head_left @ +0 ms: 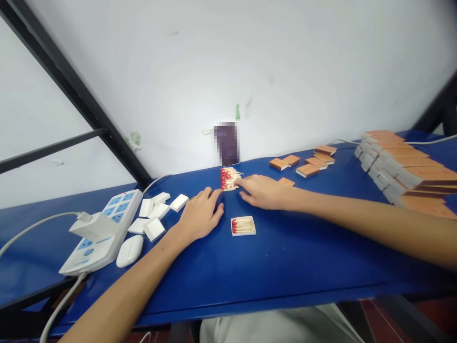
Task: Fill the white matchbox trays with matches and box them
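A pile of red-tipped matches lies on the blue table near the wall. My right hand reaches in from the right, its fingertips touching the wooden ends of the matches, thumb apart from the forefinger. Flat on the table to the left of the pile rests my left hand, empty, with its fingers stretched and its thumb spread. One fingertip comes close to the red match heads. Nearer to me sits a small white matchbox tray with matches lying in it, heads to the left.
Several white empty trays lie left, beside a white earbud case and a power strip with cables. Orange matchbox sleeves are scattered at the back right. Stacked matchboxes stand far right. A pixelated dark rectangle is against the wall.
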`<action>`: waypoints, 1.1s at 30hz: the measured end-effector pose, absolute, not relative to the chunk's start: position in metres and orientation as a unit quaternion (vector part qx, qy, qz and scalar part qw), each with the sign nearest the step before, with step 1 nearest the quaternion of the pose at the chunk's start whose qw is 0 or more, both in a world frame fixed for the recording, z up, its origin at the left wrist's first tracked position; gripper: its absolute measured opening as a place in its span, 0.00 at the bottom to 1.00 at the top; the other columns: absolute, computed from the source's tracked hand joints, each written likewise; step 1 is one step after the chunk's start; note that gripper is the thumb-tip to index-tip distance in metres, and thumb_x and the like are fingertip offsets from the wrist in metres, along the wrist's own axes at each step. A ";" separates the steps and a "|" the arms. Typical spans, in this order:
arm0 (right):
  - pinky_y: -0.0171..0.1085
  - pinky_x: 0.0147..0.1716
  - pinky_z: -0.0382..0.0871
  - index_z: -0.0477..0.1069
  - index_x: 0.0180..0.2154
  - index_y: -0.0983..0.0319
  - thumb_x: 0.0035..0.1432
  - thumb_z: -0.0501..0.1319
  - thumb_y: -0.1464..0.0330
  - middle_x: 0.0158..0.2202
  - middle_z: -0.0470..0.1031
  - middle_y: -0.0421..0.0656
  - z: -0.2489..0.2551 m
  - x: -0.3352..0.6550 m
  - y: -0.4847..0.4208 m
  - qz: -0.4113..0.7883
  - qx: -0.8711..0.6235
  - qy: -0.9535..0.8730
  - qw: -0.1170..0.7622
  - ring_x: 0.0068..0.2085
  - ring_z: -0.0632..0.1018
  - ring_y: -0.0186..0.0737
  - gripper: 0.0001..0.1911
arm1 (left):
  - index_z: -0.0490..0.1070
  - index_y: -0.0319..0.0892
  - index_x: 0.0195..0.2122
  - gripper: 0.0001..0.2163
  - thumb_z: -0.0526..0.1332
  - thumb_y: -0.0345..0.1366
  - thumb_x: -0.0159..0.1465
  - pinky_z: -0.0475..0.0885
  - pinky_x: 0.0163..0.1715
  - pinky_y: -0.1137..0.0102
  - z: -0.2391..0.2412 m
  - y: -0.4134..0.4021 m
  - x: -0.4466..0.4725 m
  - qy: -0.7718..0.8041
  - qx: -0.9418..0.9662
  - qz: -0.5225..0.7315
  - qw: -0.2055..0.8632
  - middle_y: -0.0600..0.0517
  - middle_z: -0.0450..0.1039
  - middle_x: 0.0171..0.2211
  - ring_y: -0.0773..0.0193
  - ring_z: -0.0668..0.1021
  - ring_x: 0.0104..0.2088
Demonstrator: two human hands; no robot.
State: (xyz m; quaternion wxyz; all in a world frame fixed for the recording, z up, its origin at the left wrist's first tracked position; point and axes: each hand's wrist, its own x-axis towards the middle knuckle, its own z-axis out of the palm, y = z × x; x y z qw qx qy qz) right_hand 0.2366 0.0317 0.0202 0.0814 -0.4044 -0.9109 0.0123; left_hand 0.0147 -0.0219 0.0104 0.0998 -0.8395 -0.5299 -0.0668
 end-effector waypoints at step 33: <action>0.36 0.29 0.58 0.70 0.44 0.64 0.65 0.49 0.70 0.48 0.72 0.51 0.026 0.218 0.066 -0.139 -0.348 -0.926 0.036 0.37 0.76 0.42 0.13 | 0.62 0.42 0.60 0.22 0.48 0.45 0.69 0.69 0.48 0.59 -0.002 -0.006 0.006 -0.539 -0.831 -0.128 0.044 0.45 0.65 0.47 0.54 0.73 0.46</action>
